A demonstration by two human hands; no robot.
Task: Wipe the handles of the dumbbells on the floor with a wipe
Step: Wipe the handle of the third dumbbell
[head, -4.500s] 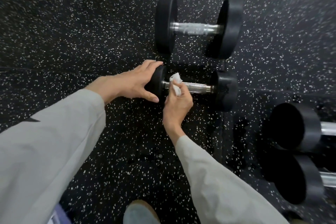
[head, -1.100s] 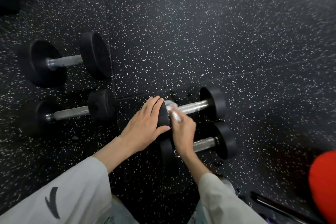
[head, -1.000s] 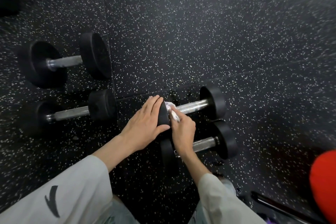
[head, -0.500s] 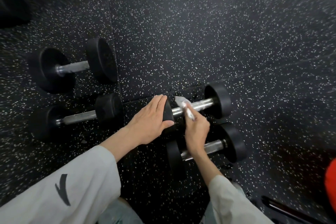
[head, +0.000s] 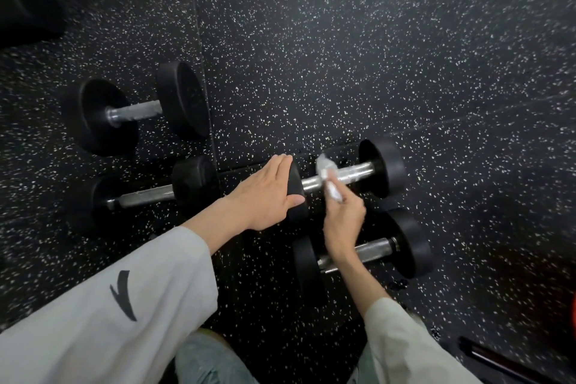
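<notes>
The right hand [head: 344, 221] pinches a crumpled white wipe [head: 327, 178] between its fingertips and presses it on the chrome handle [head: 358, 173] of the dumbbell just beyond it. Half a second ago the wipe sat close to the near weight; a second ago it was tucked right against it. Now it lies about midway along the bar, so the stroke is travelling outward toward the far weight [head: 381, 167]. I judge this handle roughly half covered, with the far half left to rub.

To the left of the wiping hand, the left hand [head: 265, 196] lies flat, fingers straight and together, over the near weight [head: 296, 193], steadying the dumbbell so it cannot roll; it has kept that place throughout.

Under the right wrist, nearer the person, a second dumbbell [head: 374, 249] lies on the speckled black floor [head: 343, 56]. Further left of the steadying hand are two more dumbbells, a smaller one [head: 143, 196] and a larger one [head: 137, 112] beyond it.
</notes>
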